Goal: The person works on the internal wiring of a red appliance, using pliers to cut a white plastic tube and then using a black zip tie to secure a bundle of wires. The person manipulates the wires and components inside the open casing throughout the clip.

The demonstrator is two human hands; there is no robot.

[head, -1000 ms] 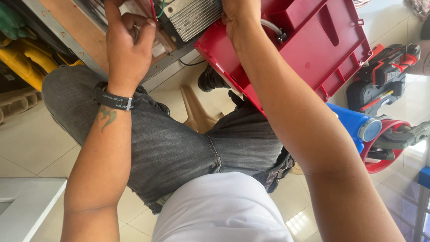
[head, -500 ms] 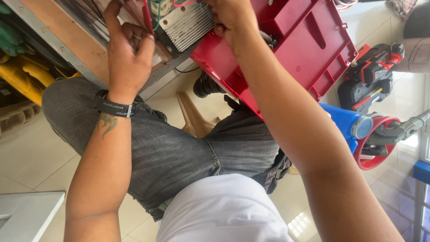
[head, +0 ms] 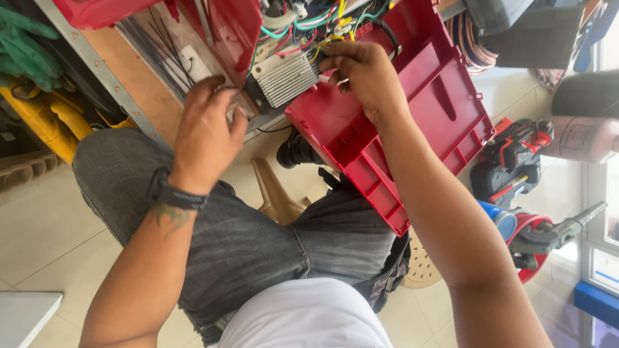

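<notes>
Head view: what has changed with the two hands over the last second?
The right hand came down from the frame's top edge to the coloured wires beside the grey finned metal module, pinching a thin white strip. The left hand stays by the wooden shelf. The red plastic casing still rests on the lap.

Bright daylight floods in from the window on the right, washing out that edge; focus is sharp.
</notes>
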